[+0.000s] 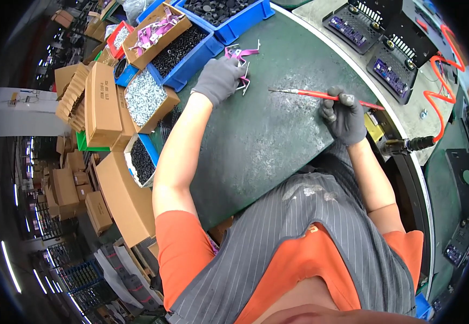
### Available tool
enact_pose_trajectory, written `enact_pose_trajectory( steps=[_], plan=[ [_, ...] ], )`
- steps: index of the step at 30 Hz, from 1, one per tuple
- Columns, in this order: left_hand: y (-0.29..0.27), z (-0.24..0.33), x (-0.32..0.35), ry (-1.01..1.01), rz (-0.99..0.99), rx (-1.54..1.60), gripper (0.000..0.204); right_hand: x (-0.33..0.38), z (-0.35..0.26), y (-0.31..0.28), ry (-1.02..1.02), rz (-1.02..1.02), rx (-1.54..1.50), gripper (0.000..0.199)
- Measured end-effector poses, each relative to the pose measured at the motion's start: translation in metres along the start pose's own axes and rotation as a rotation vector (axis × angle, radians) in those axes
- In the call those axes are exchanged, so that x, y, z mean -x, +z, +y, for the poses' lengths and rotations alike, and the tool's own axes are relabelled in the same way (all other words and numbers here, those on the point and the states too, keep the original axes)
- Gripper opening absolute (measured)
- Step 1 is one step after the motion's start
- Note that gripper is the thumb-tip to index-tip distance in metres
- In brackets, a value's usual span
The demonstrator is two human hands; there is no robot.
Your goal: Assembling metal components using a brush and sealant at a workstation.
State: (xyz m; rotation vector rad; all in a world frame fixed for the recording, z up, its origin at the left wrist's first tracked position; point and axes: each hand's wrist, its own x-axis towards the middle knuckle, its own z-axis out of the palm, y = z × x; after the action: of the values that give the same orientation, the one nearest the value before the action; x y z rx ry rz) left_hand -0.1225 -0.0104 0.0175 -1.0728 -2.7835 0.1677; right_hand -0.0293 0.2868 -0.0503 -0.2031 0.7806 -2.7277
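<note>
The right hand (344, 117), gloved in grey, closes around a red-handled tool (315, 94), whose long axis runs nearly from nine o'clock to three, metal tip toward nine. The left hand (219, 81), also gloved, curls its fingers against the purple brackets (249, 52); the firmness of its hold cannot be told. The brackets lie on the green table (288, 140), from one to three o'clock of the left hand, which is the nearer, and at ten o'clock of the right, well apart. Beyond, a blue bin (183, 80) of dark small parts stands at ten o'clock of the left hand; circuit boards (390, 77) sit at two o'clock of the right.
</note>
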Motion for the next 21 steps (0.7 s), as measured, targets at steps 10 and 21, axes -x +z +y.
enact_pose_trajectory(
  steps=[10, 21],
  plan=[
    [-0.013, 0.056, 0.069, -0.578, 0.361, 1.43, 0.029, 0.007, -0.014, 0.03, -0.069, 0.096, 0.244, 0.028],
    [-0.034, 0.111, 0.109, -0.47, 0.544, 1.465, 0.038, 0.008, -0.03, 0.093, -0.166, -0.248, 0.653, 0.021]
  ],
)
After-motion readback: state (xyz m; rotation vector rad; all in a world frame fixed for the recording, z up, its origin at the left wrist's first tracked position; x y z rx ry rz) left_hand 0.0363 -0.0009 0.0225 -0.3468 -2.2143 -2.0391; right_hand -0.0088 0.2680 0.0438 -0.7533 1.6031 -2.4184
